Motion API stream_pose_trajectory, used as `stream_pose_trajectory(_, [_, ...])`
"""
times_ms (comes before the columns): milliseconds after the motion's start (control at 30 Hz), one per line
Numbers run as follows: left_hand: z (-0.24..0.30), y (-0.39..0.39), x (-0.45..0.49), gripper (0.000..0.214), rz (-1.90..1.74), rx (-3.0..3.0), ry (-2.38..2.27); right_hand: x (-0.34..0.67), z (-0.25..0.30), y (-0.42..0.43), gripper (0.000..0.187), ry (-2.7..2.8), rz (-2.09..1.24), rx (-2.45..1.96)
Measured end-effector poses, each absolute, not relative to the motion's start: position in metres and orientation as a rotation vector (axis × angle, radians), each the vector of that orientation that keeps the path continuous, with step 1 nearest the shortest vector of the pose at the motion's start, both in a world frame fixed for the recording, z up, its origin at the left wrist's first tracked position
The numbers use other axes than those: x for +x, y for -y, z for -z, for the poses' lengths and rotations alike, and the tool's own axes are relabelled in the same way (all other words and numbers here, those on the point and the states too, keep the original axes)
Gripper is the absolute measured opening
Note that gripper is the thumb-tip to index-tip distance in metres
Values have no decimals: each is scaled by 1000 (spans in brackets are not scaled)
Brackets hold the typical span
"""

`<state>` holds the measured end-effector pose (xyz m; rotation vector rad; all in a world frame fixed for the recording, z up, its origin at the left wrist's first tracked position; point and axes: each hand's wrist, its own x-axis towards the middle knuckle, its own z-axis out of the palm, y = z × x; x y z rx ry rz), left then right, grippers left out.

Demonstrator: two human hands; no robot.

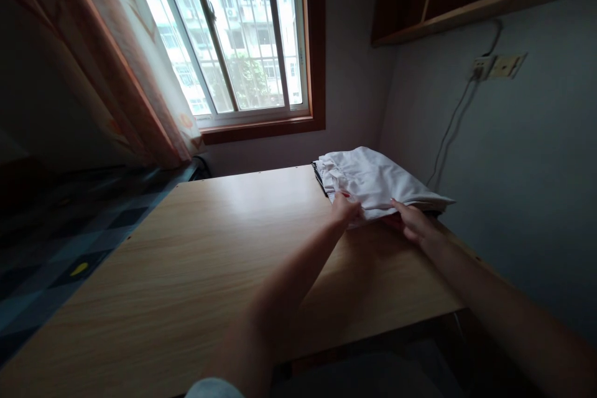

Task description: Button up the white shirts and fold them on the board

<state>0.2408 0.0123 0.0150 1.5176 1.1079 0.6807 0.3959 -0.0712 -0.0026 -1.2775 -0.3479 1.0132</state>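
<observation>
A folded white garment (373,177) lies at the far right corner of the wooden table, its exact kind hard to make out. Dark, striped-looking cloth (319,179) peeks out beneath its left edge. My left hand (346,208) is closed on the near left edge of the white cloth. On the near right edge, my right hand (413,221) grips the garment with the thumb on top and the fingers underneath, partly hidden.
The wood-grained table (209,261) spreads out before me. To its left is a bed with a checked cover (97,236). A window (233,31) and an orange curtain (107,62) are behind. On the right wall are a shelf (466,18) and a socket with a cable (482,68).
</observation>
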Motion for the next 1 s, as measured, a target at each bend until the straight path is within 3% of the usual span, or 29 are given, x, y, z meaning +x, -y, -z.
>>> stream_pose_trajectory(167, [-10,-3,230,54,-696,1966,-1203,420,-7,100,28,847,-1164,-1752])
stream_pose_trajectory(233, [-11,0,230,48,-615,2165,-1216,429,-16,103,36,1103,-902,-1848])
stream_pose_trajectory(300, [-13,2,233,44,-566,2240,-1228,433,-25,98,39,1317,-433,-1860])
stream_pose_trajectory(367, [-17,4,234,41,-524,2292,-1241,430,-28,87,34,1470,35,-1829])
stream_pose_trajectory(433, [-21,7,231,37,-490,2361,-1248,423,-21,75,32,1599,277,-1829])
stream_pose_trajectory(667, [-38,21,149,28,-476,2623,-1231,405,20,59,45,1842,152,-2051])
stream_pose_trajectory(867, [-46,16,21,34,-660,2643,-1406,370,-12,57,48,1919,319,-1668])
stream_pose_trajectory(1000, [-39,10,-26,42,-498,2649,-1577,307,-24,51,50,2056,222,-1473])
